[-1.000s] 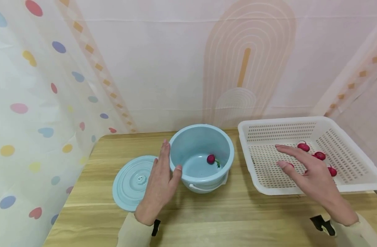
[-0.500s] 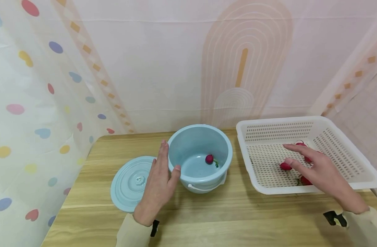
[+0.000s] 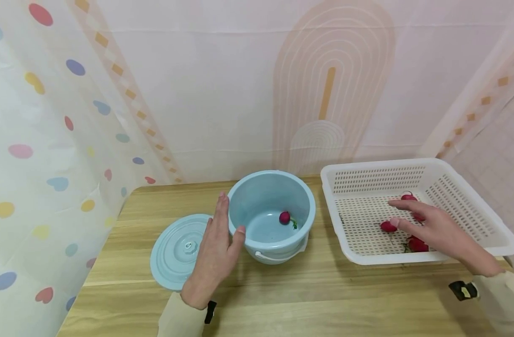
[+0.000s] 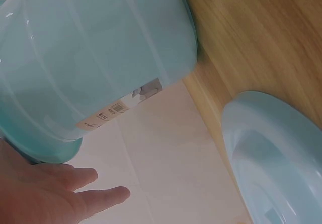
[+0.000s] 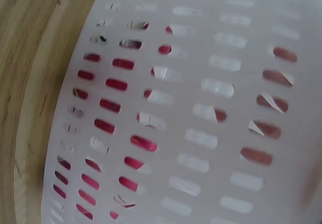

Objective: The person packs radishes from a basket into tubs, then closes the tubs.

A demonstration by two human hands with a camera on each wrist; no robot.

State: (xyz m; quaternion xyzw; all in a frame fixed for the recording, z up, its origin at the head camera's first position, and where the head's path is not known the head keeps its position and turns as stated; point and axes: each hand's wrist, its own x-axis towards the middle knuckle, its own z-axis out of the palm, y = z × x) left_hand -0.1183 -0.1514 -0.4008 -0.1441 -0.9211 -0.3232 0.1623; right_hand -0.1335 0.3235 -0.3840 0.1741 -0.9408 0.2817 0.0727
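My left hand (image 3: 216,248) rests with straight fingers at the left side of the light blue bucket (image 3: 257,187); in the left wrist view its fingers lie by the bucket's rim. One radish (image 3: 284,217) with a short green stem lies on the bucket's floor. Over the white plastic basket (image 3: 338,224) my right hand (image 3: 437,229) hovers, thumb and fingers apart and nothing between them. A radish (image 3: 388,226) lies just left of the thumb, and another radish (image 3: 417,244) lies below the hand. The right wrist view shows the slotted basket wall (image 5: 196,138), with red radishes through its slots.
A round light blue lid (image 3: 172,252) lies on the wooden table (image 3: 282,299), left of the bucket and partly behind my left hand. The bucket's white handle (image 3: 278,258) hangs down in front. A patterned curtain (image 3: 223,93) stands behind the table.
My right hand has moved rightward and slightly down over the basket, uncovering radishes near its thumb. The left hand stays at the bucket. The whole view has shifted slightly.
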